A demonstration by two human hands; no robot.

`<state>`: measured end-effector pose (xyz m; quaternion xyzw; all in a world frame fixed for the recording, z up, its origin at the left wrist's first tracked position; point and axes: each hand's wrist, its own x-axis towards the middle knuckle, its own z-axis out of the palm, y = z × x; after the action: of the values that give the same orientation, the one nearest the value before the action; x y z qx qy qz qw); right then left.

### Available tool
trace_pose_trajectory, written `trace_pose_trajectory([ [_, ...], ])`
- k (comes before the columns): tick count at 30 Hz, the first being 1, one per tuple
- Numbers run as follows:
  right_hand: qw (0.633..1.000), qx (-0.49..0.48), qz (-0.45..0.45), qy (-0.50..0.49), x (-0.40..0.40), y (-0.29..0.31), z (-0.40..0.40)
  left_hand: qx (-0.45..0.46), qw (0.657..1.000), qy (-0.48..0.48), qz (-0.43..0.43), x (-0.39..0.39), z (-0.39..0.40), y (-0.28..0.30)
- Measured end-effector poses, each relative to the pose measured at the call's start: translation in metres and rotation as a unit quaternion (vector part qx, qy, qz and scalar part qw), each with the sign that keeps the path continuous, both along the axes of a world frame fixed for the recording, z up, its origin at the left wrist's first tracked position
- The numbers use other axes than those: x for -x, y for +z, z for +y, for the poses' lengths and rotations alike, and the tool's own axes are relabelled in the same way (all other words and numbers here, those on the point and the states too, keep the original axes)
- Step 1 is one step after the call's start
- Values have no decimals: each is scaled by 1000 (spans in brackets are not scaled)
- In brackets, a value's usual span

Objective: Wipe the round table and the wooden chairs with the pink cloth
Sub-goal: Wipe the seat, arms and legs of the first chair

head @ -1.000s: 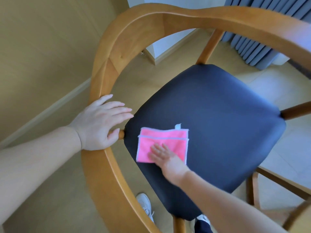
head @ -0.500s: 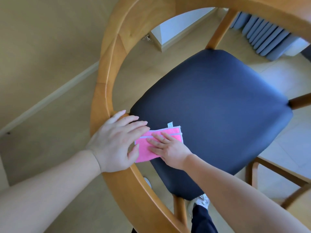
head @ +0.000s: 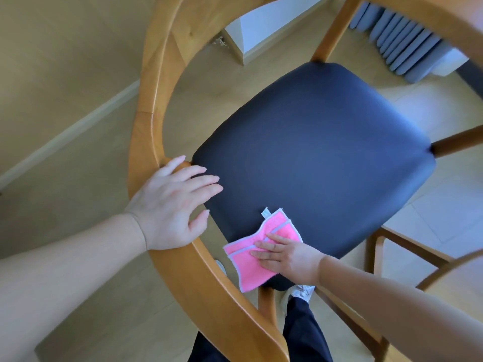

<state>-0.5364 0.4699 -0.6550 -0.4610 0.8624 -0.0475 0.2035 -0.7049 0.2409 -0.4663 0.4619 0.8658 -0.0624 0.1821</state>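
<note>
A wooden chair with a curved backrest rail point(head: 146, 105) and a dark blue padded seat point(head: 313, 158) fills the view from above. The pink cloth point(head: 248, 259), folded, with a white tag, lies at the seat's near edge and hangs partly over it. My right hand point(head: 285, 254) presses flat on the cloth with straight fingers. My left hand point(head: 170, 205) rests on the rail at the seat's left corner, fingers spread over the seat edge.
Blue pleated curtains point(head: 407, 43) hang at the far right. A white wall corner with a skirting board point(head: 245, 30) stands behind the chair. Pale wooden floor lies all around. My legs and a white shoe point(head: 300, 291) show under the seat. A second wooden curve point(head: 449, 265) sits at the right.
My right hand has slid the cloth right and toward me along the seat's near edge, so it now overhangs. My left hand stays on the rail.
</note>
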Motion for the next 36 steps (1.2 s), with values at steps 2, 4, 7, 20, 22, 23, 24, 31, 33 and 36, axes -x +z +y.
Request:
trace_pose_trajectory([
  [2, 1000, -2, 18, -10, -15, 2, 9, 4, 1000, -21, -11, -10, 4, -1],
  [4, 1000, 12, 25, -14, -27, 0, 15, 2, 998, -50, -28, -22, 8, -3],
  [7, 998, 40, 51, -16, -30, -1, 18, 11, 998, -56, -29, -27, 12, -2],
  [20, 953, 103, -5, -286, 62, -3, 76, 17, 998, -54, -27, -26, 13, -6],
  [22, 926, 101, -18, -362, 83, -6, 89, 20, 998, -52, -27, -25, 13, -6],
  [23, 914, 104, -12, -392, 92, -8, 92, 23, 998, -52, -28, -25, 14, -6],
  [24, 901, 106, -5, -421, 100, -9, 92, 27, 998, -51, -30, -25, 14, -6],
  [31, 854, 124, 32, -505, 95, -19, 63, 39, 998, -48, -32, -23, 14, -5],
  [33, 861, 128, 27, -491, 85, -20, 56, 46, 997, -48, -32, -22, 13, -5],
  [36, 871, 140, 22, -470, 63, -20, 43, 57, 997, -45, -36, -22, 14, -6],
])
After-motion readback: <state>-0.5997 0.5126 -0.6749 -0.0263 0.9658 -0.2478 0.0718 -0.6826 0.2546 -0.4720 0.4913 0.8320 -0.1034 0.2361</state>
